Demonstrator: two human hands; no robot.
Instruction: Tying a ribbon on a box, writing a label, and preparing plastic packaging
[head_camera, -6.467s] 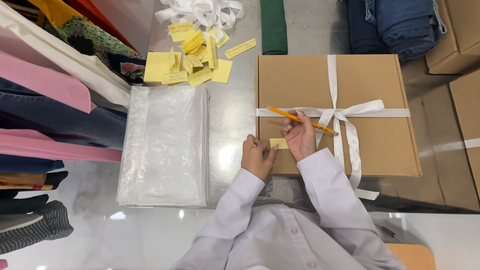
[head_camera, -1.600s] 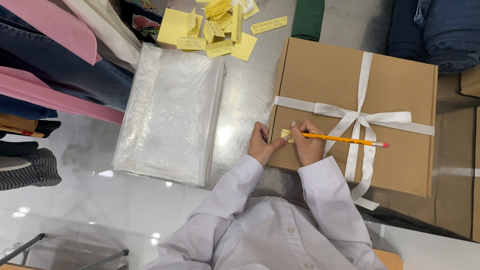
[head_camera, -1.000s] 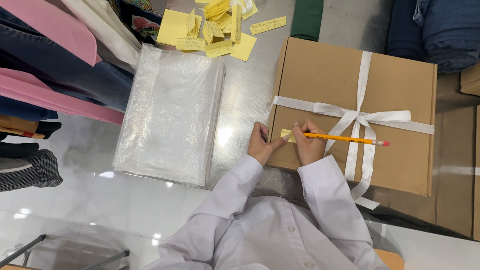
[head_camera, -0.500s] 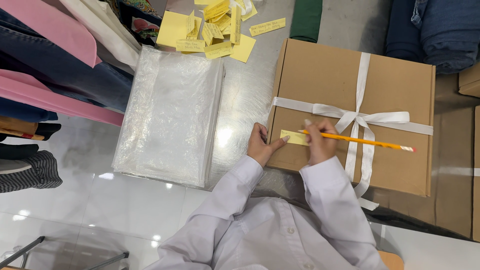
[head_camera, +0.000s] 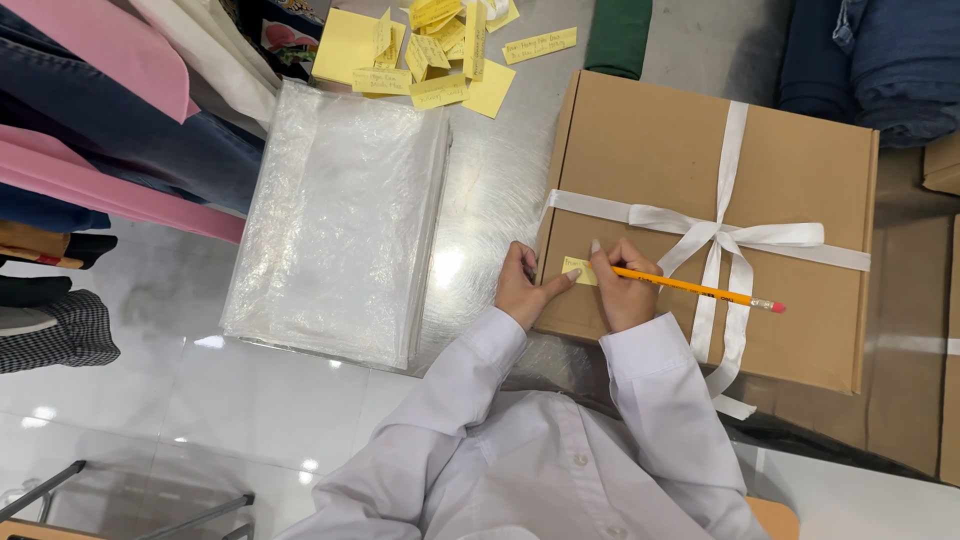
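Glossy white floor (head_camera: 250, 420) fills the lower left of the frame, mirroring ceiling lights; a grey desk (head_camera: 490, 180) runs up the middle, hanging clothes (head_camera: 110, 130) crowd the upper left, folded jeans (head_camera: 870, 60) upper right

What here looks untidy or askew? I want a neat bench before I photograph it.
The yellow paper notes lie in a loose, overlapping heap at the far edge, some folded or on edge. The cardboard box, its white ribbon and the stack of clear bags look orderly.
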